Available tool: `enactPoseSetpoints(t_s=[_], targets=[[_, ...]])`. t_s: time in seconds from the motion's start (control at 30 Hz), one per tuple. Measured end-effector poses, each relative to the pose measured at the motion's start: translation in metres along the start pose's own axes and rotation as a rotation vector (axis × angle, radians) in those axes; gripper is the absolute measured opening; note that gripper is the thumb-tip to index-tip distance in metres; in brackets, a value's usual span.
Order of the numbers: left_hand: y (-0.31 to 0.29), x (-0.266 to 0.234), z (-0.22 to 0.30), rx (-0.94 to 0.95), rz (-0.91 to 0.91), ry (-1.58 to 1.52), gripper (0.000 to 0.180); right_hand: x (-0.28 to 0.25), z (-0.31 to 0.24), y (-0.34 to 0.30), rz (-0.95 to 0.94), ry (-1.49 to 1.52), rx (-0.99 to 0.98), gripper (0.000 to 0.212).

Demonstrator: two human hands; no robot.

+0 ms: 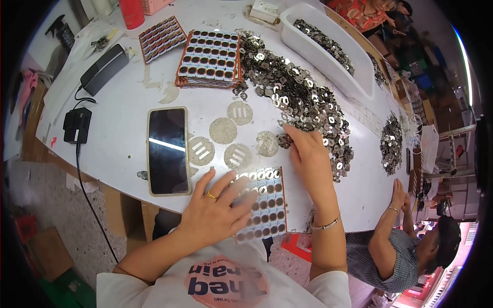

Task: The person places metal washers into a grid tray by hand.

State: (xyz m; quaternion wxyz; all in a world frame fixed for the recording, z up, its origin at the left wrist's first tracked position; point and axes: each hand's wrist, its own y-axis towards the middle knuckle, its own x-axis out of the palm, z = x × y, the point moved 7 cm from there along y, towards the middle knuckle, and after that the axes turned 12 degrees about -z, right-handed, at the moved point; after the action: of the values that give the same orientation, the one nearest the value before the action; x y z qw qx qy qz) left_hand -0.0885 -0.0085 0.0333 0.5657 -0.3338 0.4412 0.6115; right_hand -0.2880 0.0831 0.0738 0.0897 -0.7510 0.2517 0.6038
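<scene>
A sheet of small square units with dark round centres [272, 210] lies at the table's front edge. Slotted metal discs [263, 175] cover its far row and part of the row nearer me. My left hand [218, 208], a gold ring on one finger, rests over the sheet's left side with fingers spread, blurred at the tips, hiding part of it. At the near edge of a heap of loose metal discs [308, 102], my right hand [310, 159] has its fingers drawn together at a small metal disc [284, 122]. Its thumb tip is partly hidden.
A phone [168, 151] lies left of several round worn patches. Behind stand stacked sheets [209, 59], a single sheet [162, 39] and a white tub of discs [328, 49]. A black adapter [78, 124] trails a cable. Another person [395, 246] works at the right.
</scene>
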Motion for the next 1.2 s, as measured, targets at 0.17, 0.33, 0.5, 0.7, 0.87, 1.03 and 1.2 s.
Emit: enactPoseSetpoints(t_s=[0.17, 0.33, 0.5, 0.7, 0.87, 1.03, 1.2], targets=[[0.000, -0.002, 0.001, 0.006, 0.008, 0.001, 0.039, 0.004, 0.006, 0.005, -0.034, -0.031, -0.076, 0.043], [0.001, -0.002, 0.001, 0.009, 0.007, -0.017, 0.040, 0.004, 0.034, -0.009, -0.007, 0.232, 0.146, 0.031], [0.004, -0.016, 0.003, -0.024, 0.053, -0.054, 0.037, 0.019, 0.040, -0.037, 0.049, 1.213, 0.314, 0.028], [0.026, -0.021, -0.003, 0.016, 0.189, -0.274, 0.027, 0.037, -0.032, -0.065, -0.114, 1.378, 0.328, 0.028], [0.026, -0.017, 0.003, 0.092, 0.172, -0.220, 0.026, 0.021, -0.052, -0.074, -0.189, 1.207, 0.191, 0.027], [0.027, -0.014, 0.009, 0.107, 0.112, -0.164, 0.035, 0.035, -0.018, -0.079, -0.185, 1.419, 0.411, 0.017], [0.015, -0.002, 0.005, 0.085, -0.052, -0.115, 0.051, 0.045, -0.009, -0.080, -0.266, 1.385, 0.650, 0.014]])
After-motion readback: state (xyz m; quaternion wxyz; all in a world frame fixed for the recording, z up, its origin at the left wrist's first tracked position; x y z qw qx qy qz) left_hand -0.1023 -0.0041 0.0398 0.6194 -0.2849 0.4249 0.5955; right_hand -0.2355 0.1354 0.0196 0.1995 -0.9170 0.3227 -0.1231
